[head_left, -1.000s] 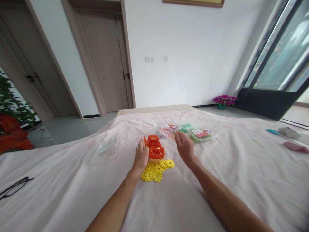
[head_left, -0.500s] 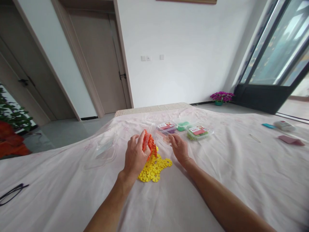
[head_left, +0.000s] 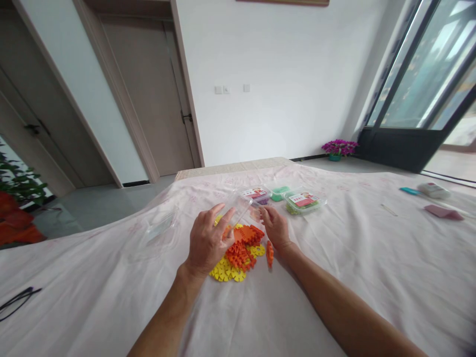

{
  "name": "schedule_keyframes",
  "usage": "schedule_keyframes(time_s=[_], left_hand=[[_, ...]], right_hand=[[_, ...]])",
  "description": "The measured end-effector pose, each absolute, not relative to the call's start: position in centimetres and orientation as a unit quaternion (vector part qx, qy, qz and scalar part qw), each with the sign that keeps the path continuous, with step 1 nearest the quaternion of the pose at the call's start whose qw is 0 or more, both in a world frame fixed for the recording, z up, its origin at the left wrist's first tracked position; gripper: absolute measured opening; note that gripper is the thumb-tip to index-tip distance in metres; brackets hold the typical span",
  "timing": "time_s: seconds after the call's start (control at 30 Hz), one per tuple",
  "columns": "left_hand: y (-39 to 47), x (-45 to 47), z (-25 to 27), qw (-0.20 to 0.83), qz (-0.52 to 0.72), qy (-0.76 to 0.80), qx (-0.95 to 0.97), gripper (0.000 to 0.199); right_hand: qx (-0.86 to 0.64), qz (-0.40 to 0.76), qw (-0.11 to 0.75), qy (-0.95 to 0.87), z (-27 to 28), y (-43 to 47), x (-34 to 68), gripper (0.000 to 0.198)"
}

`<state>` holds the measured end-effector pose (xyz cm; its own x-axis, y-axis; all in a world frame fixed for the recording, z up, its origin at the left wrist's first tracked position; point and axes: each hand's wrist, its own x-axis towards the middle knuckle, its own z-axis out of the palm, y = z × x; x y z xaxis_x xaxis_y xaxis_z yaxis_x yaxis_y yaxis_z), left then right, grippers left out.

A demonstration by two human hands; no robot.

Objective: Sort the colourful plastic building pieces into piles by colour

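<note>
My left hand [head_left: 208,240] is closed on a clear plastic box [head_left: 238,204], tilted over a heap of toy pieces. Orange toothed plastic pieces [head_left: 241,253] lie spilled over yellow notched discs [head_left: 225,270]. One small orange stack [head_left: 269,254] sits apart, just below my right hand [head_left: 275,227]. The right fingers pinch the edge of a clear plastic lid [head_left: 256,212], whose outline is hard to see against the cloth.
Behind my hands stand a labelled box of purple pieces [head_left: 255,192], a tub of green pieces [head_left: 279,193] and a labelled box of light green pieces [head_left: 304,201]. A clear lid [head_left: 160,228] lies left. Glasses [head_left: 18,300] rest at the cloth's [head_left: 111,292] left edge.
The orange pieces have dropped out of the box in my left hand onto the yellow discs. The left hand has turned the box; the right hand has barely moved.
</note>
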<state>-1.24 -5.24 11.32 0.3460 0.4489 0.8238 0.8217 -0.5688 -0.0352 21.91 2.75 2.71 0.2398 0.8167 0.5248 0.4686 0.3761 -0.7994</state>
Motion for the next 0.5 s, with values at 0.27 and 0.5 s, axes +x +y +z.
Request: schedule_keyframes(time_s=[0.27, 0.5], left_hand=[[-4.0, -3.3, 12.0, 0.051, -0.609, -0.466, -0.64, 0.05], [-2.3, -9.4, 14.3, -0.228, -0.749, -0.514, -0.351, 0.056]], right_hand=[[-0.538, 0.192, 0.628, -0.529, 2.4, 3.6, 22.3, 0.052], [-0.497, 0.331, 0.699, -0.394, 3.0, 3.9, 22.7, 0.053]])
